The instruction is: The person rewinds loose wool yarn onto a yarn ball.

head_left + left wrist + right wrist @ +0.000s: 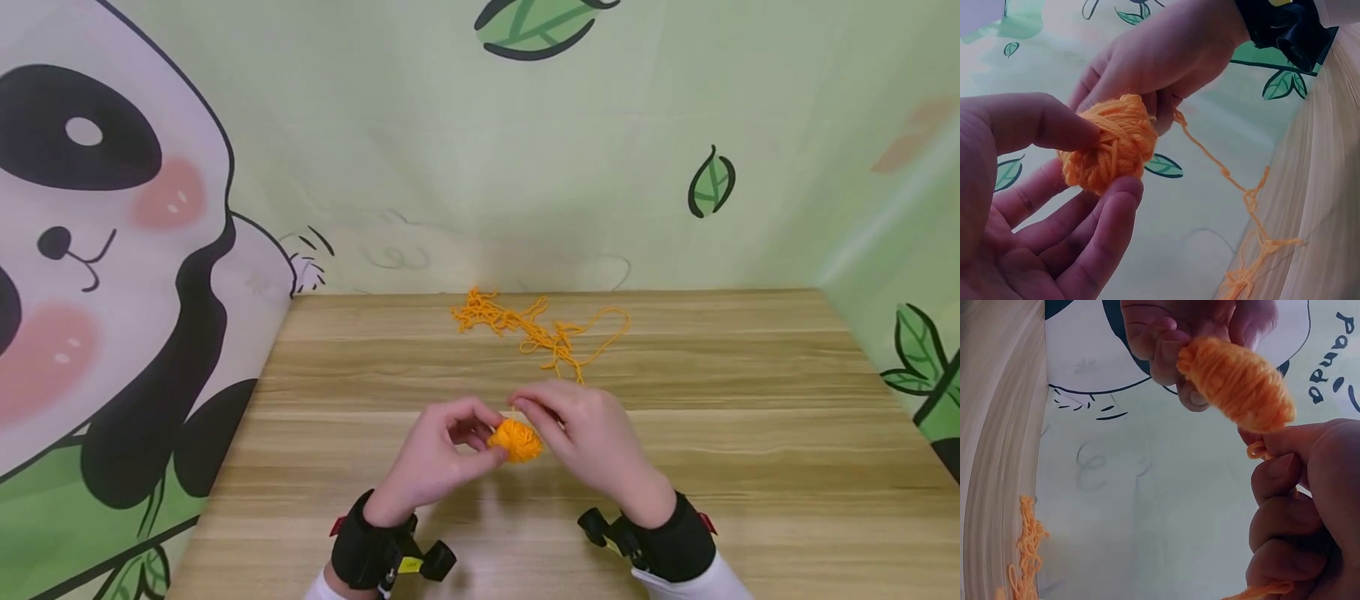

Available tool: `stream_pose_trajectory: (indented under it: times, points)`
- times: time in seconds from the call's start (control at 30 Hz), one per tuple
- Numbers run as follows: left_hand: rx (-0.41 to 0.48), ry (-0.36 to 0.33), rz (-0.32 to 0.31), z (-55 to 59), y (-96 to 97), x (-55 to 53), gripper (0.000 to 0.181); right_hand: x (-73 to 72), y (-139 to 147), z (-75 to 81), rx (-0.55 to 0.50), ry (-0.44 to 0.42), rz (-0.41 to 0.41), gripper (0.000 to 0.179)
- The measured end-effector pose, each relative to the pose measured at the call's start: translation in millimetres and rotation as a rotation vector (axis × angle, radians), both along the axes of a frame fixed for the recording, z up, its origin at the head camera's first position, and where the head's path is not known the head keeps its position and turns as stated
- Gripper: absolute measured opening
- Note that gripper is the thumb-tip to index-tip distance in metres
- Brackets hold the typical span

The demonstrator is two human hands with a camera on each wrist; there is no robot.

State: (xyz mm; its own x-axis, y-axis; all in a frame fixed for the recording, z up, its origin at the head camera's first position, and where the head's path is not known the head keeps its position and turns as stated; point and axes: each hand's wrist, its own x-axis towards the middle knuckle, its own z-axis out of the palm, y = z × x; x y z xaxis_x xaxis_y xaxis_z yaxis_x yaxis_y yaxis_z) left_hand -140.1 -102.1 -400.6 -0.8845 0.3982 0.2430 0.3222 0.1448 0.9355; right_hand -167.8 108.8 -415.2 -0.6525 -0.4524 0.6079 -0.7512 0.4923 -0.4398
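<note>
A small ball of orange yarn (516,440) is held between the thumb and fingers of my left hand (444,450), above the wooden table. In the left wrist view the wound ball (1113,147) shows crossing strands, with the thumb pressed on its near side. Beside it my right hand (588,429) pinches the yarn strand between thumb and curled fingers. A loop of that strand (1259,450) peeks out at the right thumb in the right wrist view. From the right hand the yarn trails down to a loose tangle (551,337) at the table's back.
The wooden table (750,433) ends at a cloth backdrop (390,150) printed with a panda and leaves. Each wrist wears a black band (667,537) with a small camera. Loose yarn (1027,544) lies close to the backdrop.
</note>
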Motion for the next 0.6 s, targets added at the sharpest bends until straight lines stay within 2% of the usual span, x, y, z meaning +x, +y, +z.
stream_pose_trajectory:
  times: [0.23, 0.47, 0.6]
  points:
    - [0.043, 0.024, -0.049, -1.4, -2.7, -0.5, 0.02, -2.5, 0.5, -2.3, 0.013, -0.018, -0.007, 0.011]
    - [0.089, 0.022, -0.099, -27.7, -7.8, -10.7, 0.024, -3.5, 0.0, -4.5, 0.027, -0.065, 0.004, 0.012]
    - [0.151, 0.004, -0.095, -31.4, -9.7, -12.0, 0.024, -4.0, 0.2, -6.2, 0.049, -0.11, 0.007, 0.013]
